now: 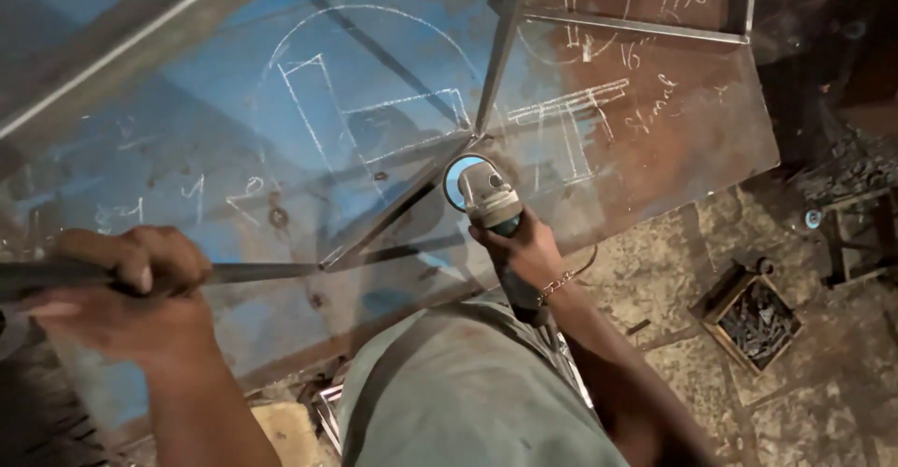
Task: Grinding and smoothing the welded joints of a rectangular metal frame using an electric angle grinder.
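Note:
My right hand [526, 250] grips an angle grinder [486, 197] with a grey head and a blue-faced disc [456, 179]. The disc sits at the joint [475, 138] where several thin steel bars meet above a big metal sheet [309, 149]. One of these bars [262, 270] runs out to the left, and my left hand [131, 294] is closed around it near the frame's left edge. The sheet is painted blue on the left and rusty brown on the right, with chalk sketches drawn on it.
A long steel angle bar [112, 51] crosses the upper left. A square box of small dark metal bits [753, 322] stands on the rough stone floor [823, 401] at the right. Scrap metal lies at the far right [847, 172]. My grey shirt [468, 401] fills the bottom middle.

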